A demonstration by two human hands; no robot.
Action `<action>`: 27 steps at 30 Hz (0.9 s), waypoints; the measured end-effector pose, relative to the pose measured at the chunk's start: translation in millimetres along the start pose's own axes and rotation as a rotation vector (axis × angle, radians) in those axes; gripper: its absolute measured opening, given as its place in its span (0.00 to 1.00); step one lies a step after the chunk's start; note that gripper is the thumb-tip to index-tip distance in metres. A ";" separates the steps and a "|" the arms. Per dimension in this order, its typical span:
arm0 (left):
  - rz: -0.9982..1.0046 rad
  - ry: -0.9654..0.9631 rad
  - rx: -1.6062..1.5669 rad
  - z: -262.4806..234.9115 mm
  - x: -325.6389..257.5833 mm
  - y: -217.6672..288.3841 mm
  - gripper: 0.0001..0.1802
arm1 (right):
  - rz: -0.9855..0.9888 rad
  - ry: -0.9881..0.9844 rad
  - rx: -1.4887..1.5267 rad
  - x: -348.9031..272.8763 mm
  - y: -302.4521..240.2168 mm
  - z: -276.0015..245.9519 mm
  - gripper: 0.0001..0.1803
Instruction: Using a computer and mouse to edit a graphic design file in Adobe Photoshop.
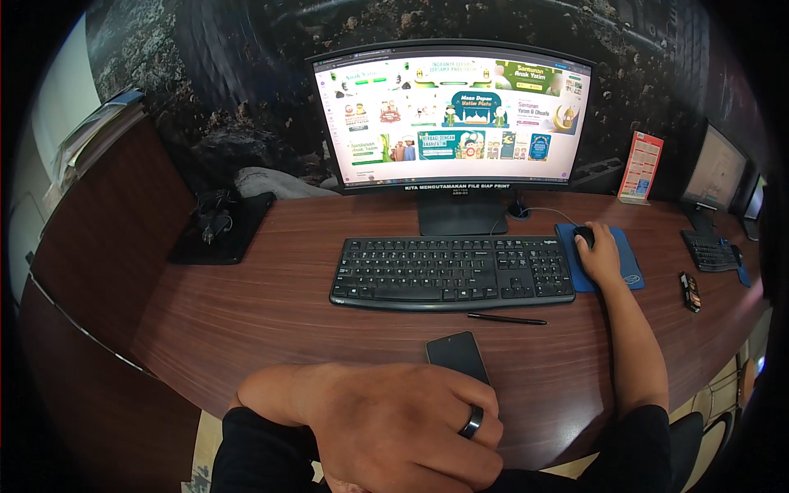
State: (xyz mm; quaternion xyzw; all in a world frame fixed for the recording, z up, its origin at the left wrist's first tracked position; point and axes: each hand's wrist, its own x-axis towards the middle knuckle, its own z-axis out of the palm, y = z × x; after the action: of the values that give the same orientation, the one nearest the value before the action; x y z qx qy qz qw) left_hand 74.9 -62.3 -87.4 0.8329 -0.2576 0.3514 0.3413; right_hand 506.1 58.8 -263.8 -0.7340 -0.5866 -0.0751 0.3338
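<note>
My right hand (602, 253) rests over a black computer mouse (584, 236), its fingers curved round it, on a blue mouse pad (629, 264). Close in front of me is my left hand (403, 423), back up, fingers curled, with a dark ring (471, 421) on one finger. Its fingertips are hidden, so I cannot tell if anything is in them. Partly behind that hand lies a dark smartphone (457, 355). A black keyboard (452, 271) sits below the monitor (460, 119), whose lit screen shows rows of colourful image thumbnails. Between keyboard and phone lies a black stylus or pen (508, 319).
At the desk's left stands a dark flat device (246, 228) with a coiled cable (215, 220) on it. A small calendar (641, 168), a slim dark box (689, 292), a second keyboard (710, 250) and another monitor (713, 168) are to the right. Papers (99, 135) top the left partition.
</note>
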 end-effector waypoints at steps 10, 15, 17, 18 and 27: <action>0.011 0.023 0.003 1.2 0.0 -0.4 0.30 | 0.015 -0.014 0.002 0.6 -2.1 -1.1 0.24; 0.009 0.016 -0.006 0.9 0.1 0.3 0.28 | -0.004 0.041 0.019 0.3 0.0 2.6 0.24; 0.005 0.014 -0.003 1.2 0.1 -0.6 0.27 | -0.009 0.031 0.012 -0.2 -0.2 2.0 0.24; 0.020 0.005 0.003 1.0 0.0 -2.1 0.27 | -0.009 0.025 0.005 -0.5 -0.7 1.4 0.25; 0.079 0.056 0.006 10.5 6.2 -8.1 0.29 | 0.017 0.011 0.023 -1.8 -1.1 -1.7 0.24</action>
State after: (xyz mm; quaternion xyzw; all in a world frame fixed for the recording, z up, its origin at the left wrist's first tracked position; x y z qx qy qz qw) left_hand 88.5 -66.3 -91.3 0.8131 -0.2796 0.3884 0.3315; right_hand 505.1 56.5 -263.0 -0.7345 -0.5795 -0.0696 0.3462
